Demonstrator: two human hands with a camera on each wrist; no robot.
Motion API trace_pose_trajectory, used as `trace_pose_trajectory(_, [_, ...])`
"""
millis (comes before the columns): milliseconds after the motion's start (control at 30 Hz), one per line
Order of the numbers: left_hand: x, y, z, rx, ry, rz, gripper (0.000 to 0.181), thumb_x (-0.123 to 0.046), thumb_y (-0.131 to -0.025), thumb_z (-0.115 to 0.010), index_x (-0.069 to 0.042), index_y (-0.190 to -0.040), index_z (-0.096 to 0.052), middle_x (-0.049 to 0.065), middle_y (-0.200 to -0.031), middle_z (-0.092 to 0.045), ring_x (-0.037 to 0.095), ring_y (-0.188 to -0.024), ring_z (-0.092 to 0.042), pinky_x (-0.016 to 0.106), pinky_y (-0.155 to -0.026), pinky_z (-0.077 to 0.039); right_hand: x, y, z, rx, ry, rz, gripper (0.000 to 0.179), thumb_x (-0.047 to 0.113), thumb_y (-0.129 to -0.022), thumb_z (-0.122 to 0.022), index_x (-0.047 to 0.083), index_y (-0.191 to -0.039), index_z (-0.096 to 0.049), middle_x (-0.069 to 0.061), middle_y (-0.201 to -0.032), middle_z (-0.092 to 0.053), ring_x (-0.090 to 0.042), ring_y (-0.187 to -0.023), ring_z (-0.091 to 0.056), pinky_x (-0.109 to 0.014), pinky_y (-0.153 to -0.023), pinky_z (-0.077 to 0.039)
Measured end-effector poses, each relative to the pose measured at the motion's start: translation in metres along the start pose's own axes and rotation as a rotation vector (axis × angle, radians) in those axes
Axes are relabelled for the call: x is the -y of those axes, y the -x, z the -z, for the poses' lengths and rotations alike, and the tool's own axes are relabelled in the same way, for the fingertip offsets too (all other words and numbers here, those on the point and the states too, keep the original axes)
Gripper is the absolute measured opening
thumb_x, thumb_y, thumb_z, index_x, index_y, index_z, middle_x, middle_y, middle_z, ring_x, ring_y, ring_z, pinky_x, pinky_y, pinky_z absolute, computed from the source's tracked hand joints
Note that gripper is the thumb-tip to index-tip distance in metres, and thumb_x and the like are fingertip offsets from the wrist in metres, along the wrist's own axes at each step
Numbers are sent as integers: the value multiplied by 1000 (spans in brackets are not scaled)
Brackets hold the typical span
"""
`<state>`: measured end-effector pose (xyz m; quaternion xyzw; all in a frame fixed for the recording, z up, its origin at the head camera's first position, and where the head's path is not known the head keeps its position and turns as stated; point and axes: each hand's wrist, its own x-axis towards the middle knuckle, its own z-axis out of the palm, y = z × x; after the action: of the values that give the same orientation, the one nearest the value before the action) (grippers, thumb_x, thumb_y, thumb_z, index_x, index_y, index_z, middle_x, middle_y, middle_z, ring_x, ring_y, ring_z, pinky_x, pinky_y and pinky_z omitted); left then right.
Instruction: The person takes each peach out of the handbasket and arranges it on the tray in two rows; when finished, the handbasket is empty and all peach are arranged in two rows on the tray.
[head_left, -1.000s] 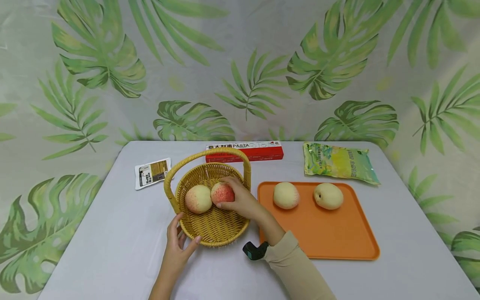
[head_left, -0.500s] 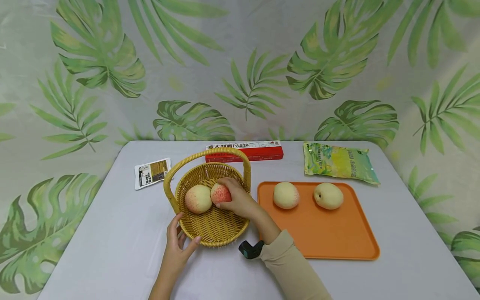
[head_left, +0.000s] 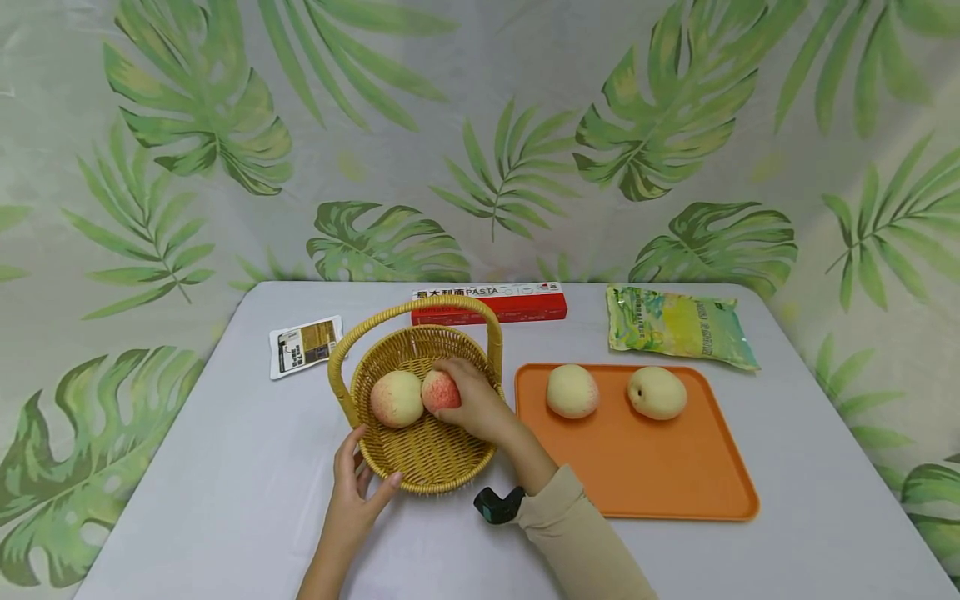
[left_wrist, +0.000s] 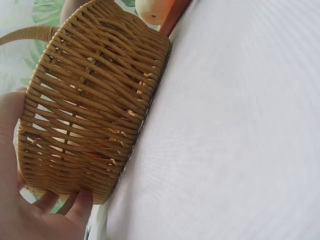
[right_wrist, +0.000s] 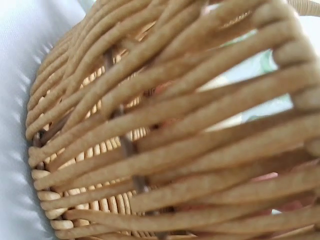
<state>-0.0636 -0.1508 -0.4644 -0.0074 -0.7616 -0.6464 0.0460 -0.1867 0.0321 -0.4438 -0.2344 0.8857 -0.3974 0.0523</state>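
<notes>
A wicker basket [head_left: 427, 454] with an arched handle stands left of centre on the table. Inside it, a yellow peach with a pink blush [head_left: 397, 398] sits beside a redder peach [head_left: 441, 392]. My right hand [head_left: 480, 406] reaches over the basket's right rim and holds the redder peach from its right side, hiding part of it. At the basket's front left, my left hand [head_left: 356, 479] grips the wall, thumb at the front rim. In the left wrist view its fingertips [left_wrist: 82, 202] press against the weave. The right wrist view is filled by the basket's woven side [right_wrist: 165, 125].
To the right lies an orange tray [head_left: 652, 475] bearing a pale peach [head_left: 572, 391] and another pale fruit [head_left: 657, 392]. Behind are a red pasta box [head_left: 491, 312] and a green-yellow bag [head_left: 678, 325]. A small white pouch [head_left: 306, 346] lies left of the basket.
My right forearm and wrist have shifted slightly left, and the redder peach has edged a little left in the basket. The left hand and basket have stayed put.
</notes>
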Motion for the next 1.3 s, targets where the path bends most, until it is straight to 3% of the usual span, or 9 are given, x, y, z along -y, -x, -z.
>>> trace_pose_trajectory(333, [1,0,0,-2,2,-18,78,2,-80,-64,0,-139,-13,20,-140,-9,36,-124,-20,6,-94,-25,6,9,5,-82,-64,90,61,18,-73,-75,11,-127,-47,-6,-131,-41,-19,-121,-36,-37,-96,-37])
trace_pose_trajectory(567, [25,-5,5,3,-6,-23,80,-3,-81,-66,-7,-141,-13,14,-142,-7,33,-125,-18,7,-95,-24,8,19,7,-165,-168,212,60,18,-72,-76,14,-125,-48,0,-128,-43,-13,-120,-37,-33,-94,-40])
trace_pose_trajectory(700, [12,-3,3,2,2,-19,79,0,-81,-65,-3,-140,-13,18,-141,-7,36,-125,-19,7,-95,-24,11,27,14,-209,-241,275,60,16,-71,-77,15,-124,-49,1,-127,-44,-14,-119,-38,-33,-91,-43])
trace_pose_trajectory(833, [-3,0,1,-1,-15,-15,78,1,-81,-64,2,-139,-13,21,-140,-9,38,-124,-19,6,-94,-24,30,44,33,-253,-309,353,58,6,-69,-75,4,-121,-50,-9,-124,-46,-22,-118,-39,-37,-89,-45])
trace_pose_trajectory(967, [-7,0,1,-2,-29,-8,77,0,-81,-64,2,-139,-13,21,-140,-9,39,-124,-20,6,-94,-24,44,64,53,-299,-348,380,58,-2,-66,-72,-4,-119,-48,-16,-123,-45,-25,-116,-40,-36,-87,-45])
trace_pose_trajectory(1100, [3,-1,1,-2,-5,-20,79,1,-80,-65,0,-139,-13,20,-141,-8,39,-125,-19,6,-94,-24,43,83,66,-360,-346,381,59,-6,-64,-70,-7,-118,-47,-20,-122,-44,-24,-115,-41,-32,-89,-44])
trace_pose_trajectory(1300, [26,-4,3,-1,-11,-37,80,-3,-81,-66,-7,-141,-14,14,-142,-8,35,-126,-20,7,-95,-23,23,108,75,-448,-252,405,60,-4,-61,-69,-8,-117,-47,-22,-118,-46,-23,-113,-41,-25,-92,-40])
